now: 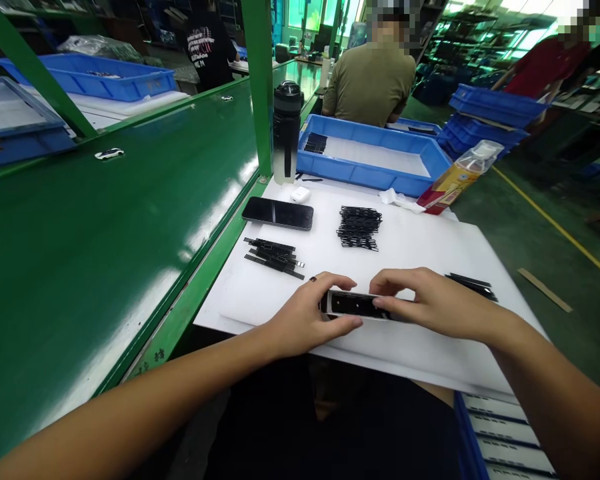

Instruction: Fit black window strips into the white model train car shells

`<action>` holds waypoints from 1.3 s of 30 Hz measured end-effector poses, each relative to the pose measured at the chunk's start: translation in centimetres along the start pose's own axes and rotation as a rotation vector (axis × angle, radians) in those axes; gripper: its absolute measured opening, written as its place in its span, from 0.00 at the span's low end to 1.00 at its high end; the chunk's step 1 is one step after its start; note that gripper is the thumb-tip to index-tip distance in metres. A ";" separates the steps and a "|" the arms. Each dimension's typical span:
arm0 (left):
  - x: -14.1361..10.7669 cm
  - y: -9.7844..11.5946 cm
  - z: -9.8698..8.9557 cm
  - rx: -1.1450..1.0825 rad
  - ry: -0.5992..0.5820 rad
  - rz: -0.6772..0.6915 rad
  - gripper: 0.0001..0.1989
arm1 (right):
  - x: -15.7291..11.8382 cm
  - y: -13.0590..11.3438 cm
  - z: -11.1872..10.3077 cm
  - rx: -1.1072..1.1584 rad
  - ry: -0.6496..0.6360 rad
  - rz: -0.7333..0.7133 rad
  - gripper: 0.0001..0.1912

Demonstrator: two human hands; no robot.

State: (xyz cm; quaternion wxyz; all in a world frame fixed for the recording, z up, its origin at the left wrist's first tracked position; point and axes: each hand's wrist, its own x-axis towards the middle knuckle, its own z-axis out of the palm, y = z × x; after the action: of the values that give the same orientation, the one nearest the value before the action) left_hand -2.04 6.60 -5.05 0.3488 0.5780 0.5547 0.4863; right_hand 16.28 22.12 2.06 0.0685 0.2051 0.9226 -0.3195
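Observation:
Close to the near edge of the white work mat (420,247) lies a narrow black part with a pale rim (347,303). My left hand (310,317) grips its left end between thumb and fingers. On its right end, my right hand (415,303) presses thumb and forefinger, partly covering it. Left of my hands is a loose stack of flat black strips (274,257). Beyond them sits a pile of thin black frames (359,228). A few more black strips (473,287) lie past my right hand.
A phone (278,213), a white earbud case (301,194) and a dark bottle (287,133) stand along the left. A blue tray (370,177) and a drink bottle (460,177) are at the back. The green conveyor (130,233) runs left. Another person (370,73) sits ahead.

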 end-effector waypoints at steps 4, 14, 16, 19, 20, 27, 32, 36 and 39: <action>-0.1 -0.2 0.2 -0.030 -0.014 -0.011 0.26 | 0.6 0.7 -0.5 0.079 -0.097 0.058 0.17; 0.6 -0.4 0.0 -0.213 -0.062 -0.200 0.17 | 6.5 6.9 -2.0 -0.281 0.349 0.006 0.16; 0.8 -0.5 -0.1 -0.255 -0.050 -0.235 0.19 | 7.8 8.1 -2.2 -0.359 0.349 -0.056 0.15; 0.9 -0.5 -0.2 -0.270 -0.054 -0.257 0.19 | 8.7 8.6 -2.7 -0.374 0.318 -0.092 0.14; 1.0 -0.5 -0.2 -0.271 -0.057 -0.261 0.19 | 8.8 8.4 -2.8 -0.372 0.312 -0.092 0.14; 1.0 -0.2 -0.3 -0.300 -0.065 -0.272 0.18 | 8.0 7.2 -2.7 -0.333 0.371 -0.026 0.12; 1.2 -0.3 -0.2 -0.316 -0.063 -0.275 0.17 | 6.0 5.5 -2.6 -0.181 0.524 0.073 0.10; 1.4 -0.2 -0.3 -0.359 -0.044 -0.276 0.18 | 2.7 2.2 -1.9 0.035 0.574 0.089 0.13; 1.4 0.0 -0.4 -0.377 -0.037 -0.281 0.19 | -0.2 -0.1 -0.4 0.205 0.500 0.145 0.15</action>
State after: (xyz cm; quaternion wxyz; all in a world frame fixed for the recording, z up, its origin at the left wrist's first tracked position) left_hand -2.50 7.92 -4.73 0.5249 0.4285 0.5225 0.5176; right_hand 16.39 22.24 2.44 -0.1596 0.3489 0.8566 -0.3450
